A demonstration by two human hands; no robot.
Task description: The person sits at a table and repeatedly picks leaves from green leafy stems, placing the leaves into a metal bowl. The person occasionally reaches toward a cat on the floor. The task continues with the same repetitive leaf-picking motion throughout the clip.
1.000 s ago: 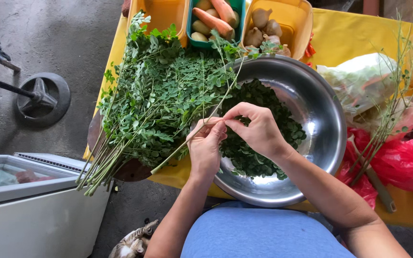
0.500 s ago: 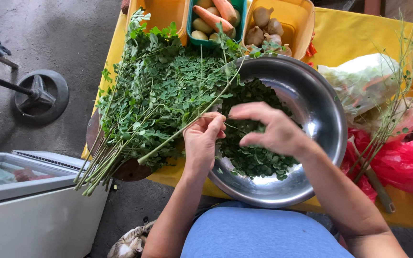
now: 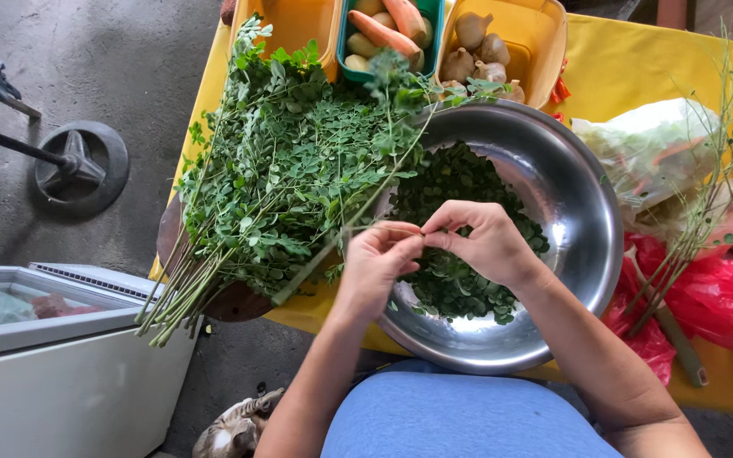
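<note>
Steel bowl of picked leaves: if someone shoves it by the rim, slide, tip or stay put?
The steel bowl would probably slide rather than tip: it looks wide and shallow. Its near edge overhangs the yellow table, so a push toward the person might drop it. The picked leaves likely add little weight.

Green leaves (image 3: 290, 161) lie by a silver bowl (image 3: 583, 220) on a yellow cloth (image 3: 629, 68); orange carrots (image 3: 388, 30), red bags (image 3: 723, 297).

Table cover: yellow cloth (image 3: 629, 59).
Far edge: yellow tub (image 3: 286, 24), green tub of carrots (image 3: 388, 34), yellow tub of brown bulbs (image 3: 502, 42).
Right side: clear bag (image 3: 646, 148), red bags (image 3: 714, 293), bare stems (image 3: 697, 203).
Floor: white chest (image 3: 61, 365), cat (image 3: 235, 428).
</note>
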